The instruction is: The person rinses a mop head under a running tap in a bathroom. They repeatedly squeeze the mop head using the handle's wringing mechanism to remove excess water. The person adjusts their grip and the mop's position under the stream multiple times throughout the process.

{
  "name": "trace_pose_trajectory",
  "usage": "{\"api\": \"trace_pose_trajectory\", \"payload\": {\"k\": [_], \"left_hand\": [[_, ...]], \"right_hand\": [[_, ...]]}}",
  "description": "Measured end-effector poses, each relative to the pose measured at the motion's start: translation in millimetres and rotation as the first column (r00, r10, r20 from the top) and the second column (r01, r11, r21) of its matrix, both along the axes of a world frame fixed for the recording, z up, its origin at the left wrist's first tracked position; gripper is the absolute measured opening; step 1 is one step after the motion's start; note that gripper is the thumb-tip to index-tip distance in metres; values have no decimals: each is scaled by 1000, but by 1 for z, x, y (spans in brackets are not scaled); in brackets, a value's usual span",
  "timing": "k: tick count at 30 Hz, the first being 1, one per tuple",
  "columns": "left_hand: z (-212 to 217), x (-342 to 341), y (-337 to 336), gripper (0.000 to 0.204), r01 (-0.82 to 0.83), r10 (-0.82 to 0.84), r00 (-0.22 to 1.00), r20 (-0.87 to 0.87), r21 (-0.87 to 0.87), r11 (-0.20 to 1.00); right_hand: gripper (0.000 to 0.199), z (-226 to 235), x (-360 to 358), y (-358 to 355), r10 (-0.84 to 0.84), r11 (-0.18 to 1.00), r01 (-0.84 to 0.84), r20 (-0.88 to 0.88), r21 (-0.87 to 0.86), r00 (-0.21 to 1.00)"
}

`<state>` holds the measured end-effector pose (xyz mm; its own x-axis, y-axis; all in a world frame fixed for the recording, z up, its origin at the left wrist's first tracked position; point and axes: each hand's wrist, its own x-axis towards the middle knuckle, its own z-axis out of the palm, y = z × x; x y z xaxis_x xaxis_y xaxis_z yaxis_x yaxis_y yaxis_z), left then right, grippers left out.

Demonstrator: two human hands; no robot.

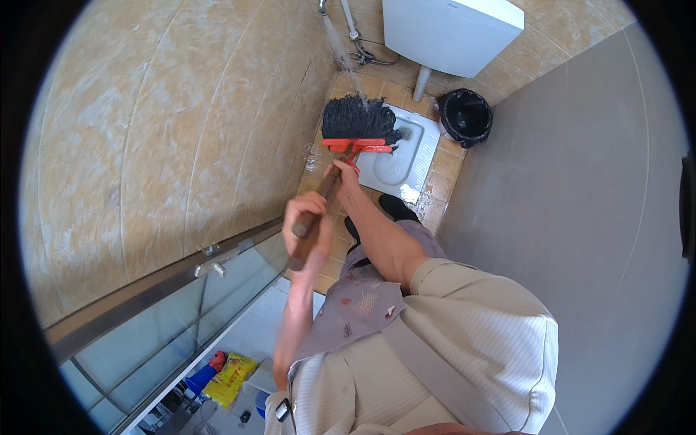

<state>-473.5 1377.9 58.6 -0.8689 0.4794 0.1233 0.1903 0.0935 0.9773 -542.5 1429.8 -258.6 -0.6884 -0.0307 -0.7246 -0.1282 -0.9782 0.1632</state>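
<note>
Both of my hands grip a broom with a brown handle and a red head. Two handle ends show at the near end, so there may be two brooms held together; I cannot tell. My left hand is wrapped round the handle near that end. Closer to the head, my right hand closes round the handle. The broom's black bristles are raised under a stream of water at the upper left. They overlap the left part of a white squat toilet set in the floor.
A white cistern hangs on the back wall, above a bin with a black bag. A tiled wall stands left, a grey partition right. Behind me are a glass-paned door and a yellow bag. The floor tiles look wet.
</note>
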Motion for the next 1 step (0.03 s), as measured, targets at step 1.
{"api": "trace_pose_trajectory", "payload": {"k": [1], "left_hand": [[8,-9,3,31,-13,14,998,-57,31,999]], "right_hand": [[22,0,2,-2,3,1000,-3,-3,4,1000]]}}
